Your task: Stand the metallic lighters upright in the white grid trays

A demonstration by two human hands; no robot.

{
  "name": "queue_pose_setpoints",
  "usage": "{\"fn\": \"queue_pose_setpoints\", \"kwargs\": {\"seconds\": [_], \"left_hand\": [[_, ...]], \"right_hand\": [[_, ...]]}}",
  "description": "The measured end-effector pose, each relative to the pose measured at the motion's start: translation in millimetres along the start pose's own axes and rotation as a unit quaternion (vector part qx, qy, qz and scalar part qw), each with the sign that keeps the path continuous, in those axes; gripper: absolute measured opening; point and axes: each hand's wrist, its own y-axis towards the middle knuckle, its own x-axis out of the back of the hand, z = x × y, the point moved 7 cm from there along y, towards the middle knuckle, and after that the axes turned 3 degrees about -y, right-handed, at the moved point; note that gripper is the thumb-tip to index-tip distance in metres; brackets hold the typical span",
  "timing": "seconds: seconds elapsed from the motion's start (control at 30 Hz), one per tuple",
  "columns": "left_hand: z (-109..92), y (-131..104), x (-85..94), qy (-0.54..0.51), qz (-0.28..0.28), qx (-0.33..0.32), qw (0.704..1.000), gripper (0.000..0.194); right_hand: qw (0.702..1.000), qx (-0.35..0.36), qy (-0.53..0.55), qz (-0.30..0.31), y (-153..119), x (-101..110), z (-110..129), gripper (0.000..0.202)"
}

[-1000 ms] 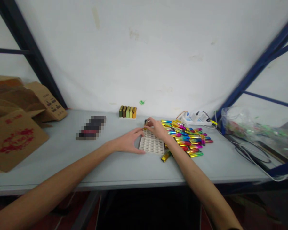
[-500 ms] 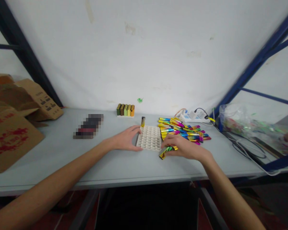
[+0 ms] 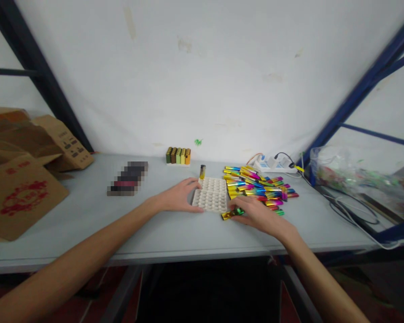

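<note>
A white wall (image 3: 205,89) stands behind a long grey table (image 3: 175,233), with a printed cardboard box (image 3: 33,195) at its left end. A loose heap of shiny, multicoloured lighters (image 3: 256,185) lies right of centre, in front of a white power strip (image 3: 275,167). The left hand (image 3: 180,196) is spread wide, thumb and fingers at the left edge of the white pitted tray (image 3: 210,195), which lies flat between the hands. The right hand (image 3: 251,213) is closed around a gold-and-green lighter (image 3: 229,215), held tilted just beside the tray's near right corner. Near the wall stands a compact block of upright lighters (image 3: 178,156); one single gold lighter (image 3: 202,172) stands upright at the tray's far left corner.
</note>
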Motion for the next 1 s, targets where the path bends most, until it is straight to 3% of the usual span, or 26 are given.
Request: {"fn": "queue_pose_setpoints", "kwargs": {"seconds": [0.1,0.27,0.4,0.67,1.0], "left_hand": [[-1.7,0.0,1.2,-0.002,0.001,0.001,1.0,0.072],[-3.7,0.3,3.6,0.005,0.007,-0.001,1.0,0.069],[-2.0,1.4,5.3,0.004,0.01,0.003,1.0,0.071],[0.3,2.1,9.7,-0.002,0.011,0.007,1.0,0.071],[2.5,2.2,12.1,0.016,0.014,0.018,1.0,0.072]], "right_hand": [[1.0,-0.008,0.01,-0.019,-8.5,7.1,-6.9,0.018],[0.989,-0.052,0.039,-0.131,-33.8,45.9,-33.3,0.022],[0.981,-0.099,0.041,-0.164,-57.4,63.9,-49.8,0.028],[0.977,-0.13,0.106,-0.132,-72.1,51.5,-64.5,0.038],[0.986,-0.109,0.078,-0.102,-80.7,46.3,-71.1,0.026]]}}
